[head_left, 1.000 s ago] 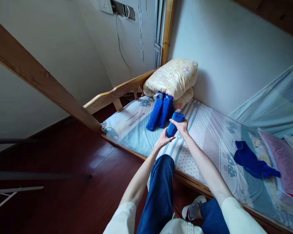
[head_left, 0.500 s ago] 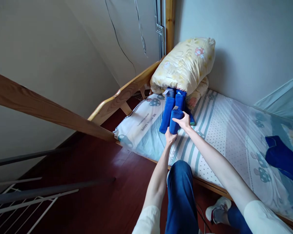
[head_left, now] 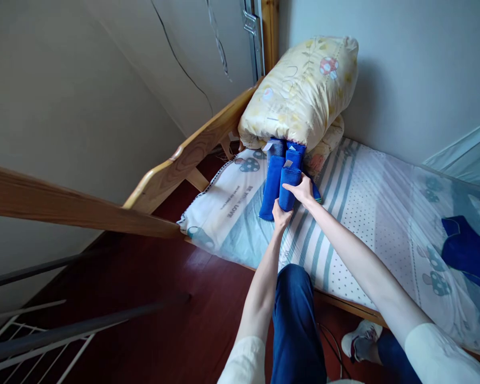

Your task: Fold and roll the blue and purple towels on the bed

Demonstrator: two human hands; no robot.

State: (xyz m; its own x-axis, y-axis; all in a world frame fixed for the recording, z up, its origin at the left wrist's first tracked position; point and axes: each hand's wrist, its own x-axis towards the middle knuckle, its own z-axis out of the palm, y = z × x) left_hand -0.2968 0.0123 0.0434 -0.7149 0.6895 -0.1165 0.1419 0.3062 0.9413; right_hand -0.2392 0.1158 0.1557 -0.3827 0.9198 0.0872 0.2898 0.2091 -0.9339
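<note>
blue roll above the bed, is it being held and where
Yes: the left hand grips the blue roll at its lower end, the right hand its side near the top.

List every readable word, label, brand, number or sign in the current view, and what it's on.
"BE YO… LOVE": printed on the bedsheet; letters after "YO" unclear.
Smaller line beside it: too small to read.
White tag on the held blue cloth roll: unreadable.
Tags at the other blue rolls: unreadable.
</note>
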